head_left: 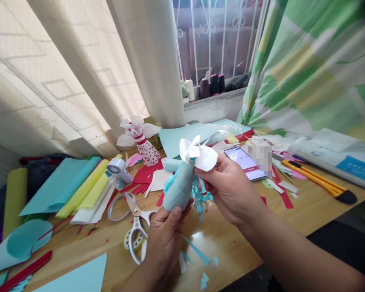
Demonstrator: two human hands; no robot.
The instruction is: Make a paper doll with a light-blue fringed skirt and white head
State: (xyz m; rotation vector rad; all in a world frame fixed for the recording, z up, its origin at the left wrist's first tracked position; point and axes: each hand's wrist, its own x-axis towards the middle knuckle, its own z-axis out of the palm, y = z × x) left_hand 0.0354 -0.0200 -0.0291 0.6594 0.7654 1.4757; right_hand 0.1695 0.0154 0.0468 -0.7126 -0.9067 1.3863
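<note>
A light blue paper vase (180,187) with white paper petals (207,157) at its narrow top is held up over the table, tilted a little to the right. My left hand (169,225) grips its wide lower end, thumb in front. At the top, my right hand (226,184) pinches the edge of a white petal between thumb and fingers. Shiny blue fringe (199,198) hangs behind the vase, near my right fingers. White-handled scissors (137,223) lie open on the table just left of my left hand.
Behind stands a white paper vase with red spots (148,152). Rolled coloured papers (74,184) and a tape roll (120,207) lie left. A phone (244,162) and a yellow cutter knife (319,180) lie right. Blue scraps (199,251) are scattered near the front edge.
</note>
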